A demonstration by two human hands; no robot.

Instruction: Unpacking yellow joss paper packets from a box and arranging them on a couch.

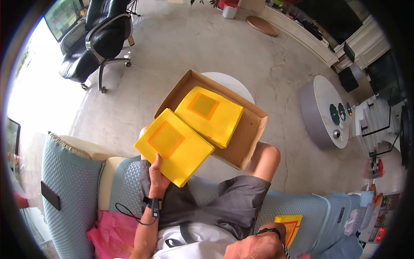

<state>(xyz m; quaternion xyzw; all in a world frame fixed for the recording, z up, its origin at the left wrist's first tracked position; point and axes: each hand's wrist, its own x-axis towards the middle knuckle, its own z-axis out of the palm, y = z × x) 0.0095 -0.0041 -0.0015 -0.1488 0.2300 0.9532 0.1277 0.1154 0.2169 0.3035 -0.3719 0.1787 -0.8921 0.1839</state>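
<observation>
My left hand [157, 174] grips the near corner of a stack of yellow joss paper [197, 153], thumb on top. An orange square with a dull gold patch marks its top sheet. This stack overlaps the left edge of a shallow cardboard box [237, 158] in front of my knees. A second, similar stack of joss paper [223, 118] lies inside the box, touching or nearly touching the first. My right hand [254, 247] is raised close to the camera at the bottom edge, below a black wristband [270, 230]; its fingers are hidden.
I sit on a sofa with a blue quilted cover [72, 181]. A pink plastic bag [111, 234] lies to my left, a yellow printed packet [292, 223] to my right. A white round top [231, 82] shows behind the box. An office chair [97, 42] and a round table [323, 106] stand farther off.
</observation>
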